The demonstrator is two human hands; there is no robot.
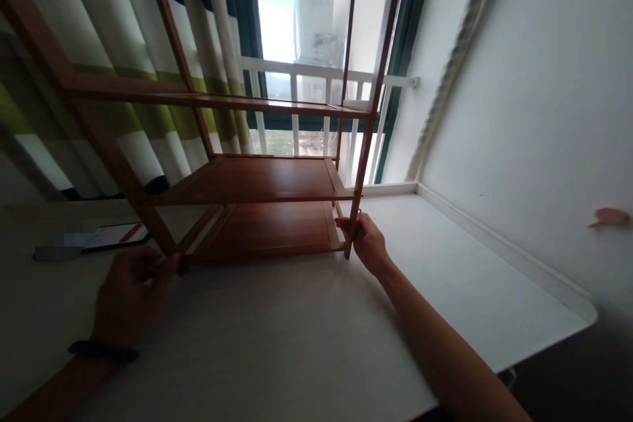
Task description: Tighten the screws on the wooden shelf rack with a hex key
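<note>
A reddish-brown wooden shelf [277, 178] stands on a white tabletop, its tall posts running out of the top of the view. My right hand [368, 242] is closed around the lower part of the front right post, with fingertips showing on the inner side. A small dark bent piece, like a hook or a hex key end, sticks up by these fingers; I cannot tell which. At the foot of the front left post, my left hand [131, 287] has its fingers curled and the tips against the wood. This hand is dim and slightly blurred, with a dark band on the wrist.
On the white tabletop [277, 336], a dark flat object with a bright face [116, 236] lies left of the shelf. Behind are a striped curtain [133, 33], a white railing [297, 72] and a window. A white wall [539, 112] rises on the right; the table's front edge is at lower right.
</note>
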